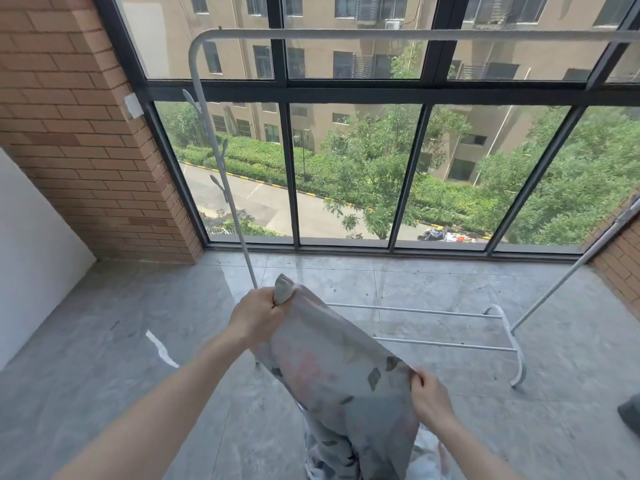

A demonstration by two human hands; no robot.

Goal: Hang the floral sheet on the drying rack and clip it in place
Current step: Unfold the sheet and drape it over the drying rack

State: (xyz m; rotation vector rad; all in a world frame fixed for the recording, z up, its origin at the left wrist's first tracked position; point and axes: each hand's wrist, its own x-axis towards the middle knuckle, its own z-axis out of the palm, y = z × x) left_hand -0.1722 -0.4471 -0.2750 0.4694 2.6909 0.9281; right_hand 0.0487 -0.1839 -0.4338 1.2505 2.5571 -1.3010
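Floral sheet (332, 368) held up w/ both arms out: left hand (258, 315) fisted on corner, right hand (431, 398) fingers pinching edge.

Pale grey floral cotton sheet (332, 368): bunched, held off floor, lower centre of frame. White tubular metal drying rack (381, 34): upright behind it, top bar bare.

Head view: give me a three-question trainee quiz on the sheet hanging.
1. True or false: the floral sheet already hangs over the drying rack's top bar.
2. Which hand grips the sheet's bunched upper end? A left hand B right hand
3. Fill in: the sheet's lower part trails toward the ____.

Key: 1 false, both hands hold it in front of the rack; 2 A; 3 floor.
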